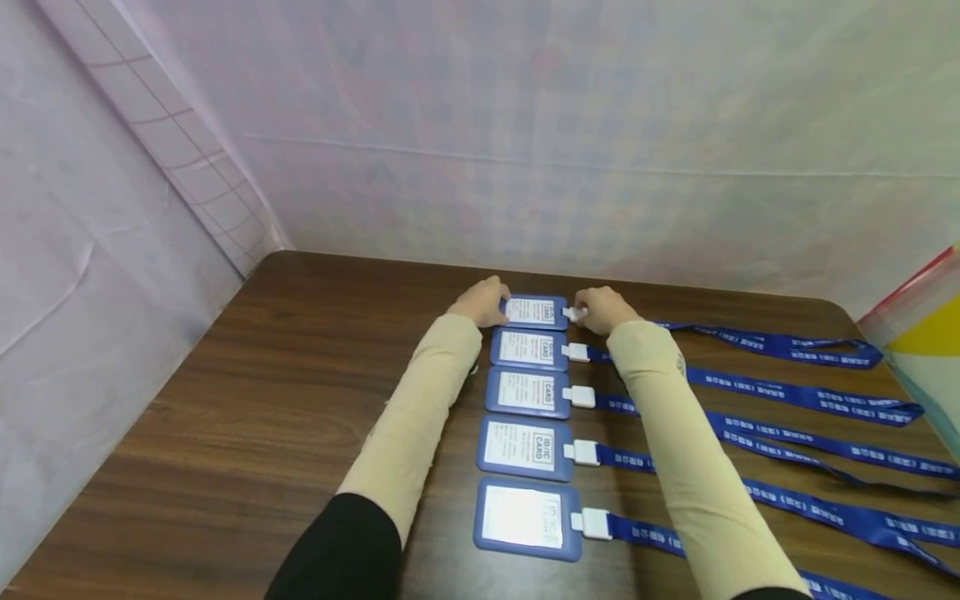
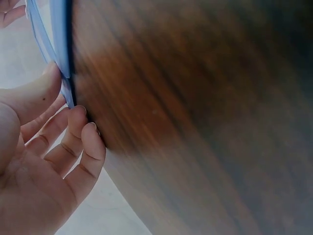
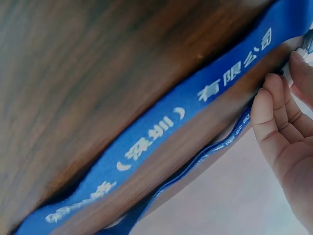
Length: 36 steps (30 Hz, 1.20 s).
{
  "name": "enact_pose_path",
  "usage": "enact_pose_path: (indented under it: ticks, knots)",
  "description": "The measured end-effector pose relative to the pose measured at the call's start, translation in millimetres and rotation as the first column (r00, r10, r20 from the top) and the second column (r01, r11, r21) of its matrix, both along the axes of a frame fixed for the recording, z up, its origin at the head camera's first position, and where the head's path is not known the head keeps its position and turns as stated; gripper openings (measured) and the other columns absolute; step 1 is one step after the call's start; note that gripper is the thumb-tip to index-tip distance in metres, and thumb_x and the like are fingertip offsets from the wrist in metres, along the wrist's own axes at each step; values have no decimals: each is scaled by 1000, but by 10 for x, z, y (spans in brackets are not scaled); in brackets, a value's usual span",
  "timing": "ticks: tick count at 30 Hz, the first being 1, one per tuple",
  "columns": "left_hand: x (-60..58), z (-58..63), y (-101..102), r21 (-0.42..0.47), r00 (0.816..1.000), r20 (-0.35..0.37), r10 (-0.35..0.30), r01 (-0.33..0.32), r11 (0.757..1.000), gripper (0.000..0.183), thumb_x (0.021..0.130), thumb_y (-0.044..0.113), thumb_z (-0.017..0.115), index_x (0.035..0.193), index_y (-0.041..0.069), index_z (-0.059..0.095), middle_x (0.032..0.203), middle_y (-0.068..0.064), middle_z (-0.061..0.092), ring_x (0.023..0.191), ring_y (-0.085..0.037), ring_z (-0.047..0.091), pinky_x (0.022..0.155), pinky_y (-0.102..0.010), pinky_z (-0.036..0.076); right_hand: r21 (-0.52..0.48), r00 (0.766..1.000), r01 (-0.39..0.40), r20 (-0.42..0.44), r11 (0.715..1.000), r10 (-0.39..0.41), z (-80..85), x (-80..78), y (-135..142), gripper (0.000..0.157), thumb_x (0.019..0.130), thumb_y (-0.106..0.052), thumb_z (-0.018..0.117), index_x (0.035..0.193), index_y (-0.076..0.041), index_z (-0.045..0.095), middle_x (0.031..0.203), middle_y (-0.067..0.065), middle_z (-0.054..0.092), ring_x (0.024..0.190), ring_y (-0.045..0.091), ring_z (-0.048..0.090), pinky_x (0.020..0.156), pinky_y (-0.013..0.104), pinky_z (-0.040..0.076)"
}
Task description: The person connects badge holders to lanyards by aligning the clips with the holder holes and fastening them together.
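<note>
Several blue ID badge holders lie in a column on the table, each joined by a white clip to a blue lanyard. At the far end of the column, my left hand [image 1: 482,302] pinches the left edge of the farthest badge holder [image 1: 534,312]. In the left wrist view its thumb [image 2: 41,95] lies against the blue edge, with the fingers curled beneath. My right hand [image 1: 602,309] holds the white clip [image 1: 573,314] of that same badge between thumb and fingers. The clip is partly hidden by the fingertips. From there a blue lanyard [image 3: 151,132] with white lettering runs off to the right.
Nearer to me are other badge holders [image 1: 527,393], one below another, their lanyards [image 1: 795,392] stretched rightward and partly under my right forearm. The brown wooden table [image 1: 247,417] backs onto a pale cloth [image 1: 525,150]. A clear and yellow item [image 1: 926,333] stands at the right edge.
</note>
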State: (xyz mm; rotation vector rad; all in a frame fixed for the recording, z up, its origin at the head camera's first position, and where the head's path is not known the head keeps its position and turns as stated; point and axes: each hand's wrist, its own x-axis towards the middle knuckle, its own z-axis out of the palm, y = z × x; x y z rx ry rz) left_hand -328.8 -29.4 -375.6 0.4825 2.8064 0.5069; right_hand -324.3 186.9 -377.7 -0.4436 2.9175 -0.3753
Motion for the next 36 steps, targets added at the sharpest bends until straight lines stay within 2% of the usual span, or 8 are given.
enact_pose_path:
  ticks: [10, 18, 27, 30, 32, 36]
  knots:
    - [6, 5, 7, 4, 1000, -5, -10, 10, 1000, 45, 82, 19, 68, 123, 6, 54, 124, -10, 47, 115, -24, 45, 98, -33, 36, -10, 1000, 7, -1, 1000, -7, -49, 1, 11, 16, 82, -6, 62, 97, 0, 60, 100, 20, 61, 90, 33, 55, 79, 45, 44]
    - [-14, 25, 22, 4, 999, 4, -34, 34, 999, 47, 83, 19, 67, 125, 3, 52, 125, -12, 45, 115, -25, 44, 98, -34, 36, 19, 1000, 25, -18, 1000, -25, 3, 42, -27, 20, 82, -6, 57, 100, 2, 60, 101, 22, 61, 93, 37, 56, 81, 47, 45]
    - [-37, -37, -8, -5, 998, -16, -67, 67, 998, 51, 85, 18, 63, 129, -2, 46, 126, -16, 43, 115, -25, 45, 98, -33, 36, 45, 1000, 12, -14, 999, -11, -4, 73, 6, 27, 85, -11, 56, 107, 3, 63, 106, 22, 61, 98, 37, 56, 84, 47, 45]
    - [-24, -37, -20, 2, 997, -29, -67, 67, 998, 52, 86, 19, 62, 131, -1, 43, 128, -16, 41, 115, -26, 45, 97, -34, 37, 30, 999, -6, -50, 1000, 7, -17, 96, 51, 24, 85, -11, 58, 103, 3, 63, 100, 21, 63, 92, 35, 58, 80, 47, 46]
    - [-9, -27, -26, 1, 997, -42, -65, 65, 998, 50, 88, 20, 60, 130, 0, 44, 126, -16, 42, 113, -26, 47, 95, -36, 39, 25, 997, -16, -77, 1000, 18, -17, 115, 86, 18, 84, -12, 60, 95, 2, 64, 92, 18, 64, 84, 33, 59, 75, 45, 47]
    - [31, -5, -42, -8, 996, -73, -61, 60, 998, 37, 89, 23, 57, 119, 1, 53, 115, -14, 51, 101, -25, 51, 85, -37, 45, 25, 993, -35, -112, 999, 37, 11, 157, 131, 11, 81, -12, 63, 79, -1, 60, 73, 11, 60, 67, 27, 56, 62, 41, 46]
